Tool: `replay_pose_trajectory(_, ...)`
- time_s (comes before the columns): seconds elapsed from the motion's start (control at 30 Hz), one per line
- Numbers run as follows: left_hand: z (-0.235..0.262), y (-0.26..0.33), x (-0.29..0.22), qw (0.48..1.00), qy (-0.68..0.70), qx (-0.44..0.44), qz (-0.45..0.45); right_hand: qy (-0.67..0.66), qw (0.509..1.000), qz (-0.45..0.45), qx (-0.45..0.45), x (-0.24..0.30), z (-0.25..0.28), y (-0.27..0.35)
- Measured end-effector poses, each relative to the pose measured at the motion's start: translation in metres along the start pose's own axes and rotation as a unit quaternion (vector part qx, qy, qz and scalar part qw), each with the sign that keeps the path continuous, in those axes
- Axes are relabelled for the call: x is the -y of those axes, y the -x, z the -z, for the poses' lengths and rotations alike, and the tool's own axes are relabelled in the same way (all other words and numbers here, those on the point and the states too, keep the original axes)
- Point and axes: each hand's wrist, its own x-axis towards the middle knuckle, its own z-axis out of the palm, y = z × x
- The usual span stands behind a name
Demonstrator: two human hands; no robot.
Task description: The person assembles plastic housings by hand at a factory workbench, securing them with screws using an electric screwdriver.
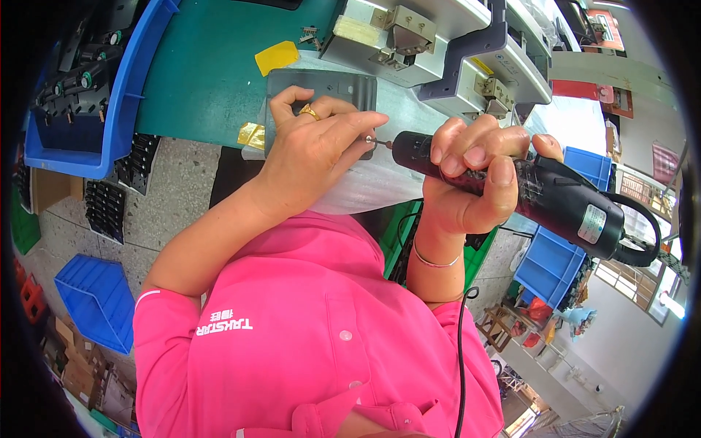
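Note:
My right hand (475, 179) grips a black electric screwdriver (540, 193) held sideways, its bit pointing left. My left hand (314, 146), with a gold ring on one finger, pinches the bit tip (372, 139) between fingertips, where a small screw seems to sit. Just beyond the left hand lies a grey metal plate (343, 87) on the green bench mat (212, 66). A black cable (461, 365) hangs down past my pink shirt.
A blue bin (128, 95) with black parts stands at the left bench edge. A grey fixture (438, 44) with brass parts sits at the back. Yellow tags (276, 57) lie on the mat. Blue crates (98, 299) stand on the floor.

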Motion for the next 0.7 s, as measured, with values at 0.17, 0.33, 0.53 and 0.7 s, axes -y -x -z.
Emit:
replay_pose_trajectory(0.17, -0.0003, 0.0005, 0.0013, 1.000, 0.001, 0.009, -0.016, 0.011, 1.000, -0.003, 0.011, 0.0002, 0.0011, 0.0002)
replay_pose_trajectory(0.33, -0.0011, 0.0014, 0.0015, 1.000, 0.016, 0.022, 0.003, 0.000, 1.000, -0.009, 0.012, 0.0022, 0.0020, -0.0006)
replay_pose_trajectory(0.53, -0.0004, 0.0014, 0.0012, 0.999, 0.026, 0.019, 0.007, 0.011, 1.000, -0.009, 0.013, 0.0003, 0.0020, -0.0003)
replay_pose_trajectory(0.7, -0.0024, 0.0022, 0.0016, 0.999, 0.032, 0.011, -0.013, 0.037, 0.999, -0.031, 0.025, 0.0031, 0.0001, -0.0008)
